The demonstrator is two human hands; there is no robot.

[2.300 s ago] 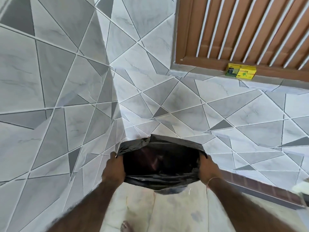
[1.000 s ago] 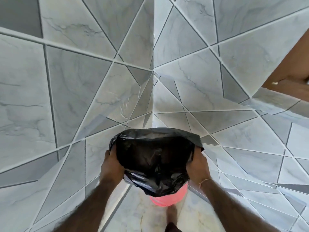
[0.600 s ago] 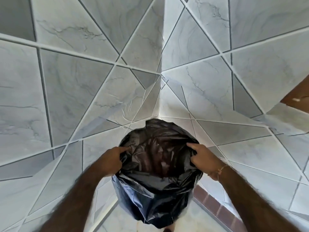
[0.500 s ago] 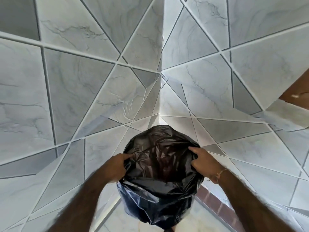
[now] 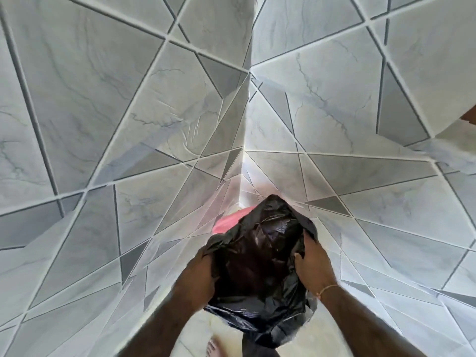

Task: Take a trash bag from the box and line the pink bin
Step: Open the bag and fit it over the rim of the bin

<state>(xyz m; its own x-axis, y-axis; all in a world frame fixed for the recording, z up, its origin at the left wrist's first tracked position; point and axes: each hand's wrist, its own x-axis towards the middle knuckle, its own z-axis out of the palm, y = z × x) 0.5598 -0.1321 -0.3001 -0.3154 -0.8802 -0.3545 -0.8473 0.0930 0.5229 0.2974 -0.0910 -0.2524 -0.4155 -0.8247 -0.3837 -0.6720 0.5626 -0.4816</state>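
Note:
A crinkled black trash bag [image 5: 260,264] hangs open-mouthed in front of me, held at both sides. My left hand [image 5: 199,274] grips its left rim and my right hand [image 5: 313,264] grips its right rim, fingers curled into the opening. Behind the bag's upper left edge, a piece of the pink bin [image 5: 229,220] shows in the wall corner; the bag hides the rest of it. The trash bag box is out of view.
Two grey marble-patterned tiled walls meet in a corner [image 5: 246,140] straight ahead, close on both sides. A pale floor [image 5: 195,331] and a bare foot [image 5: 213,347] show below the bag. A brown strip [image 5: 470,115] sits at the right edge.
The bag has moved down and forward toward the corner, and the pink bin's rim now shows behind its left edge. Both hands shifted their hold lower on the bag's rim.

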